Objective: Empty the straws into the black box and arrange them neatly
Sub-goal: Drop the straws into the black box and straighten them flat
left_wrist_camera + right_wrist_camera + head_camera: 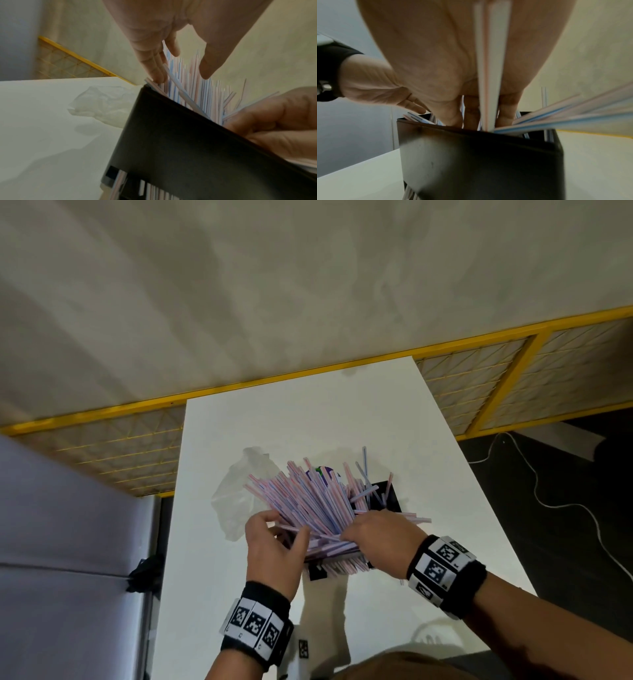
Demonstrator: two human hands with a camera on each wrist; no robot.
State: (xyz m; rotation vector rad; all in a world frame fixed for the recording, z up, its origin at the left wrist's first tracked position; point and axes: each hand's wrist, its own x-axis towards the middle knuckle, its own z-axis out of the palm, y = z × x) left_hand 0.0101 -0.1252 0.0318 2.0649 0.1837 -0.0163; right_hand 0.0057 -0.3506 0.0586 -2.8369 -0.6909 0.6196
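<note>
Many pink, blue and white striped straws stand fanned out in a black box on the white table. My left hand is at the box's near-left rim. Its straight fingers touch the leaning straws, and its thumb is held apart. My right hand reaches into the box from the near right. Its fingers curl among the straws, and one straw lies across its palm. Several straws jut out sideways to the right. The box's inside is hidden.
A crumpled clear plastic bag lies on the table left of the box, also seen as the bag in the left wrist view. A yellow wire fence runs behind the table. A white cable trails on the dark floor to the right.
</note>
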